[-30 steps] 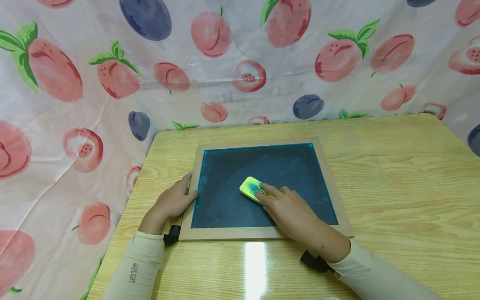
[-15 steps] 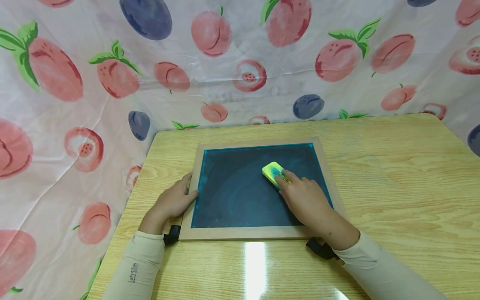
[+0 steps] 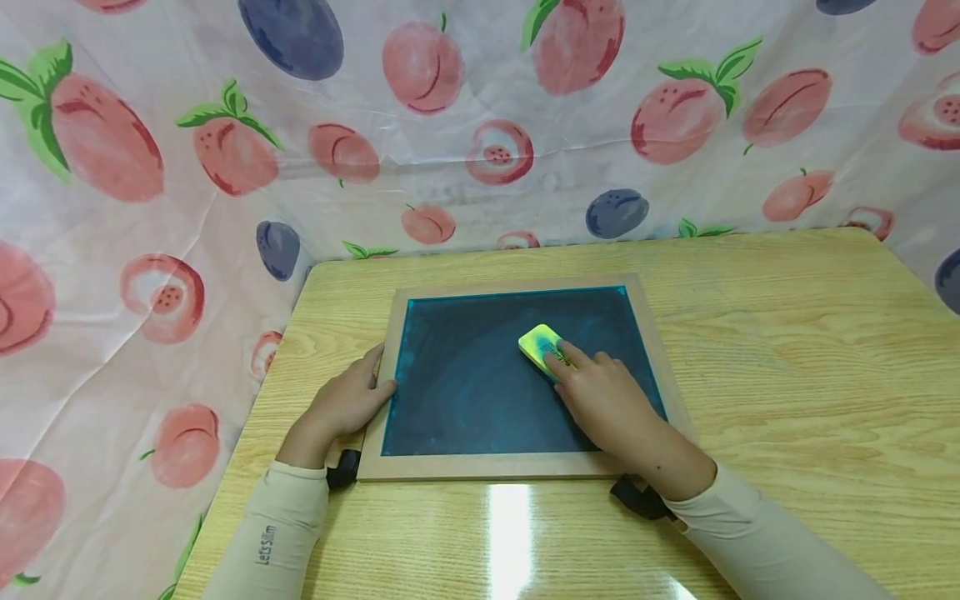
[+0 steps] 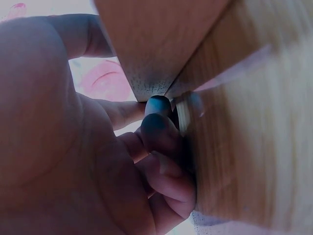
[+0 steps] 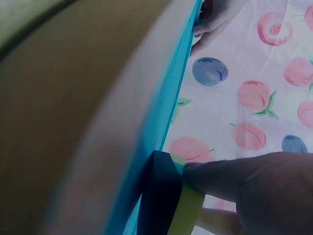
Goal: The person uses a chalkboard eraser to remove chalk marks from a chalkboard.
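A small chalkboard [image 3: 465, 375] with a wooden frame lies flat on the table, its dark surface faintly smeared. My right hand [image 3: 611, 404] grips a yellow chalkboard eraser [image 3: 538, 340], pressed onto the right half of the board. In the right wrist view the dark felt side of the eraser [image 5: 160, 193] sits against the blue-tinted board, with fingers [image 5: 220, 176] along its yellow back. At the board's left edge, my left hand [image 3: 347, 402] holds the frame, thumb on top. The left wrist view shows its other fingers [image 4: 164, 132] curled at the frame's side; their tips look blue-stained.
The wood-grain table [image 3: 787, 375] extends to the right of the board and in front of it. A fruit-print cloth [image 3: 562, 192] hangs along the back and left sides. Black wrist straps [image 3: 345, 469] show under both wrists.
The right hand has slid the eraser right and toward the back of the board, then slightly back left. The left hand and the chalkboard have stayed in place.
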Available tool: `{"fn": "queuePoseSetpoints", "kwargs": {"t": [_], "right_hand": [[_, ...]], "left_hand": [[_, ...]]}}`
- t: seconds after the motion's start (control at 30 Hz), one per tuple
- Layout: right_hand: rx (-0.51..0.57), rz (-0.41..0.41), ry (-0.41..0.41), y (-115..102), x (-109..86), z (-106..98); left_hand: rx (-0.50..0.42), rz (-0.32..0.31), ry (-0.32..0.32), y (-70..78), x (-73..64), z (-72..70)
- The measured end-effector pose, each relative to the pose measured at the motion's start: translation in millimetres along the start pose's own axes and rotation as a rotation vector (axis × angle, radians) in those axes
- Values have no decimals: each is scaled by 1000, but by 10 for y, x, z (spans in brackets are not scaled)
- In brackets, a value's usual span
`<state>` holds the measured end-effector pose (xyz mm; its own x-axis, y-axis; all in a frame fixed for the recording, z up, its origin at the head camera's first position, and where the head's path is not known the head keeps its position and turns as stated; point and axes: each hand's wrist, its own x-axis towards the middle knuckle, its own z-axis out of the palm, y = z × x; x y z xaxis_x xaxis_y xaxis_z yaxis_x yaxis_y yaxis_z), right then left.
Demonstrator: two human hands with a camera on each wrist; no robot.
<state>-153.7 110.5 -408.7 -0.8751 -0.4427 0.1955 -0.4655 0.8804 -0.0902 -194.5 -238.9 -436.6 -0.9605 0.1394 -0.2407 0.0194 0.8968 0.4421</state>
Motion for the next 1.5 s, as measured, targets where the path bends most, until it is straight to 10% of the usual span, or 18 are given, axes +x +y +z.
{"fn": "queuePoseSetpoints", "kwargs": {"t": [0.63, 1.5], "right_hand": [[70, -306, -136, -350, -134, 13], [-109, 57, -25, 199, -130, -78]], "left_hand": [[-9, 18, 10, -1, -6, -9], [-6, 16, 4, 0, -1, 9]]}}
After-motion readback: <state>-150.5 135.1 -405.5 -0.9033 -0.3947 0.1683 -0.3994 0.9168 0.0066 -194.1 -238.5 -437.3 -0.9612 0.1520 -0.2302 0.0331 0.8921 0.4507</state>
